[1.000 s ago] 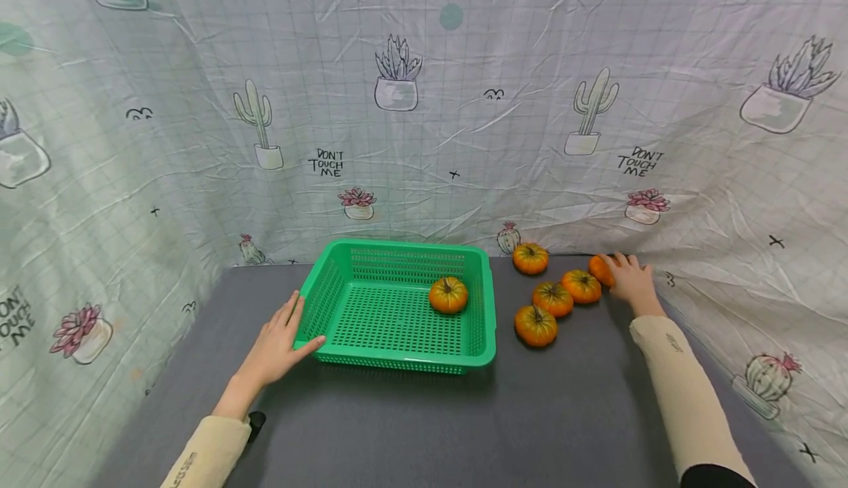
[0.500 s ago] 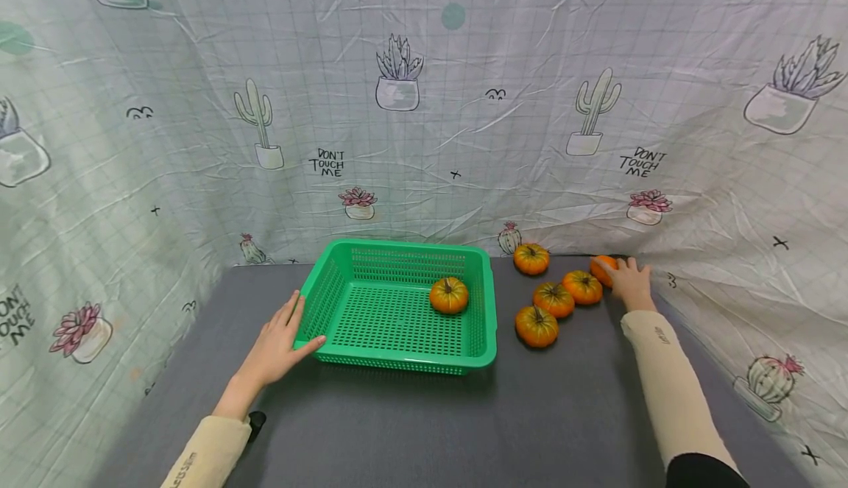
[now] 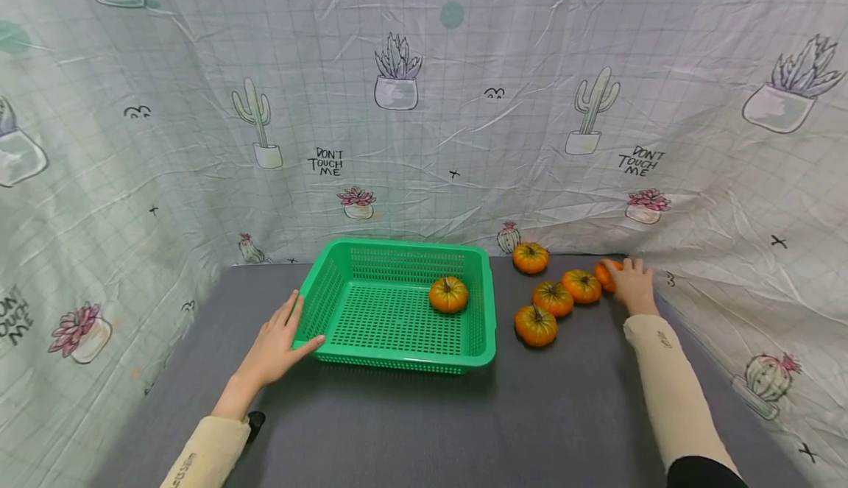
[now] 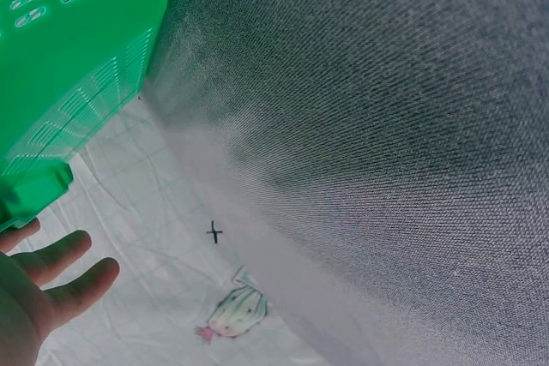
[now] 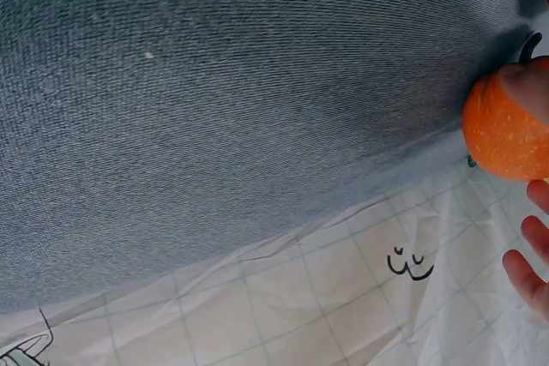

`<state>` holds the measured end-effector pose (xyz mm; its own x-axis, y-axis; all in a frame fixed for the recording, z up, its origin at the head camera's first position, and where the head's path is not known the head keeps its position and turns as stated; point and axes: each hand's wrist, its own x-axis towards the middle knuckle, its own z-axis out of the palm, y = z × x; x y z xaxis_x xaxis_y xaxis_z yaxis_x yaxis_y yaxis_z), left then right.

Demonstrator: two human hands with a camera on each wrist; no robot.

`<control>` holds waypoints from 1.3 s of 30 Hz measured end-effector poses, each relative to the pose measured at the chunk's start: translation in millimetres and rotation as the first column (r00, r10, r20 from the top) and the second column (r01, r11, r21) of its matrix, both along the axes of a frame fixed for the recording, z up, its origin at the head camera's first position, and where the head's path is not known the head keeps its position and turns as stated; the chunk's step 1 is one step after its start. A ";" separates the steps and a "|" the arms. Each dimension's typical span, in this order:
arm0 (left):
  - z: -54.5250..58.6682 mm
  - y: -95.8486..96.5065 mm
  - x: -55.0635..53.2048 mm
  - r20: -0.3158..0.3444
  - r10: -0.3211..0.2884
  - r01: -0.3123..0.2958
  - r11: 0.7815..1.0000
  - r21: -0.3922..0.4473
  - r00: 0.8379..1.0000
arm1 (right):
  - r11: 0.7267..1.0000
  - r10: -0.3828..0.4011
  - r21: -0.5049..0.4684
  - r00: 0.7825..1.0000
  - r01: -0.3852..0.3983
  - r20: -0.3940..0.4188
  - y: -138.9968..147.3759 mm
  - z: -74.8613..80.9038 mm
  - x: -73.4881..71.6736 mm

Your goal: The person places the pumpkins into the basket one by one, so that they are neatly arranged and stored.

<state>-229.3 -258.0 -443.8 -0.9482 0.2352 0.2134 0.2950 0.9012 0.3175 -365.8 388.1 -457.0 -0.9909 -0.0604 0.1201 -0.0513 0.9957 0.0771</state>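
A green plastic basket [image 3: 397,359] with slotted walls stands on the grey cloth-covered table, one small orange pumpkin [image 3: 448,294] inside it towards the right. My left hand [image 3: 271,348] rests at the basket's left front corner, fingers straight along the rim and thumb spread. In the left wrist view its fingertips [image 4: 94,285] show just under the rim. At the far right back, my right hand [image 3: 634,285] grips another small pumpkin [image 5: 506,135], thumb on its near side by the dark stem and fingers around the other side. The hand partly hides this pumpkin.
Several more pumpkins lie between basket and right hand: one at the back [image 3: 531,258], others in a slanting row, such as the nearest pumpkin [image 3: 536,326]. A printed cloth curtain [image 3: 424,142] hangs along the table's back and sides.
The pumpkin at my right hand has shifted slightly right and towards me, with the hand's fingers around it. The left hand, basket and other pumpkins have stayed put.
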 end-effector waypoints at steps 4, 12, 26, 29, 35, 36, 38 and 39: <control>0.1 -0.3 -0.4 -0.004 0.002 -0.002 1.000 -0.002 1.000 | 1.000 -0.012 -0.024 1.000 0.012 0.001 4.1 -2.9 0.9; 1.4 1.4 0.0 -0.013 -0.003 0.003 1.000 -0.002 1.000 | 0.997 -0.074 0.012 0.997 0.074 -0.002 11.2 -1.0 7.6; 0.7 0.7 -0.3 0.001 0.003 -0.003 1.000 0.010 1.000 | 0.985 -0.149 -0.092 0.989 0.148 -0.001 22.0 -1.0 16.6; 0.5 0.8 -0.1 -0.003 0.001 -0.001 1.000 0.010 1.000 | 0.984 -0.150 -0.102 0.988 0.147 -0.023 23.4 -2.1 17.9; 0.0 1.0 -0.1 -0.004 0.003 -0.003 1.000 0.008 1.000 | 0.986 -0.129 -0.112 0.990 0.123 -0.053 28.1 -6.0 20.3; 0.0 0.9 -0.2 -0.002 0.003 -0.003 1.000 0.009 1.000 | 0.987 -0.124 -0.113 0.991 0.117 -0.054 28.6 -6.6 20.8; 0.5 0.8 0.0 0.003 0.003 -0.003 1.000 0.008 1.000 | 0.989 -0.111 -0.108 0.992 0.104 -0.053 29.8 -7.1 21.8; 0.7 0.6 0.2 0.004 0.004 -0.004 1.000 0.006 1.000 | 0.990 -0.104 -0.106 0.993 0.097 -0.055 29.7 -7.0 22.4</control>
